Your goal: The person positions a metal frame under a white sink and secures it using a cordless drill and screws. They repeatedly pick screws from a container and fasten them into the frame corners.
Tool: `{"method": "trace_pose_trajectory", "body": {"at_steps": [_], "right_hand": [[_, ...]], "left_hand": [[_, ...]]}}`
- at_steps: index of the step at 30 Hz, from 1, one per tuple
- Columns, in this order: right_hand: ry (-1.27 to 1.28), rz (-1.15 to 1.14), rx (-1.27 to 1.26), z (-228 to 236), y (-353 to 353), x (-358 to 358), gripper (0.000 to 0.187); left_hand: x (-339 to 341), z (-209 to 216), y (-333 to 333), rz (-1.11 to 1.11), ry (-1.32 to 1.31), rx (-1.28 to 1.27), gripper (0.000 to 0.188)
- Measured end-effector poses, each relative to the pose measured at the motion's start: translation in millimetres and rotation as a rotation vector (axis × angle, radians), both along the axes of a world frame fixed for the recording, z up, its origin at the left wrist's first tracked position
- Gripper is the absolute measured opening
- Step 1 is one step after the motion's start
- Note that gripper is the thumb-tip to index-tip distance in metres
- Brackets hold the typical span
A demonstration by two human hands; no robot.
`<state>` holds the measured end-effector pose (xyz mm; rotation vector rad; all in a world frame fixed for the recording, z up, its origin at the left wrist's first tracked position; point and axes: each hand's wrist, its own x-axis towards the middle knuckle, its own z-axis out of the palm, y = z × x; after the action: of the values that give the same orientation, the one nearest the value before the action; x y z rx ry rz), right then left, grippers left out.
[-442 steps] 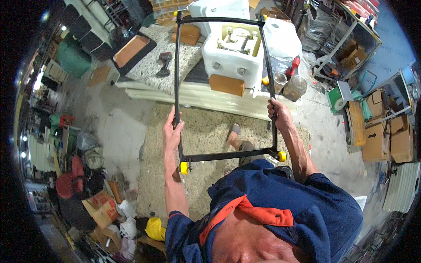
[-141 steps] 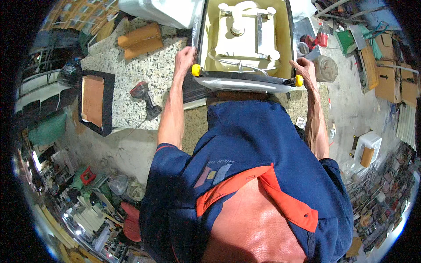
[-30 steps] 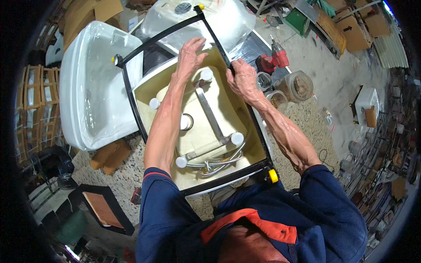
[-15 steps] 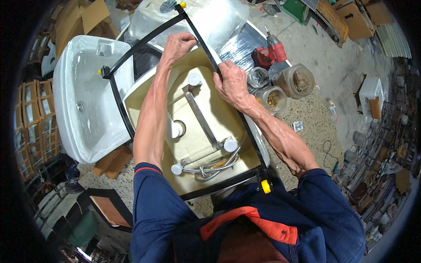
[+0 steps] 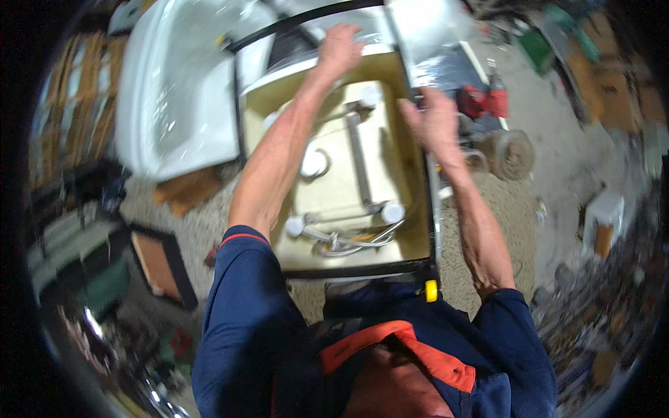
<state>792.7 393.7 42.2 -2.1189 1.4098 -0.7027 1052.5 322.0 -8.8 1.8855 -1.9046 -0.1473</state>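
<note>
An upturned tub (image 5: pixel 412 240) shows its cream underside in front of me, with a black bar frame (image 5: pixel 348 270) around it. One yellow caster (image 5: pixel 431 290) sits at the frame's near right corner. Inside are a metal support bar (image 5: pixel 359 160), white round feet (image 5: pixel 393 212), a white drain fitting (image 5: pixel 313 163) and a coiled hose (image 5: pixel 341 244). My left hand (image 5: pixel 340 50) is over the tub's far edge, fingers loosely stretched and nothing visible in them. Beside the frame's right bar, my right hand (image 5: pixel 439 124) has its thumb spread from its fingers. Both hands are slightly blurred.
A white plastic-wrapped tub (image 5: pixel 188 90) stands on the left, with cardboard (image 5: pixel 188 188) below it. To the right are a red drill (image 5: pixel 481 102) and a clear jar (image 5: pixel 512 155). A dark-framed panel (image 5: pixel 157 265) leans at lower left.
My view has shifted, so the tub and frame appear further right and higher. My left hand has come away from the frame's bar, and my right hand has loosened its grip on it.
</note>
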Motion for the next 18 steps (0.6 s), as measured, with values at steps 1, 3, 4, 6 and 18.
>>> {"method": "trace_pose_trajectory", "body": {"at_steps": [1, 3, 4, 6, 18], "right_hand": [[-0.086, -0.012, 0.041, -4, -1, -12, 0.046], [-0.229, -0.121, 0.277, 16, 14, -27, 0.049], [-0.247, -0.108, 0.25, 17, 20, -39, 0.046], [-0.35, -0.106, 0.361, 22, 42, -61, 0.037], [-0.23, -0.183, 0.674, 38, 224, -175, 0.026]], "left_hand": [[-10, 22, 24, 0.019, 0.031, -0.089, 0.037], [4, 63, 82, 0.072, 0.284, -0.054, 0.034], [14, 87, 116, 0.166, 0.416, 0.01, 0.033], [48, 109, 198, 0.44, 0.654, -0.002, 0.03], [51, 82, 463, 0.738, 0.789, 0.442, 0.03]]}}
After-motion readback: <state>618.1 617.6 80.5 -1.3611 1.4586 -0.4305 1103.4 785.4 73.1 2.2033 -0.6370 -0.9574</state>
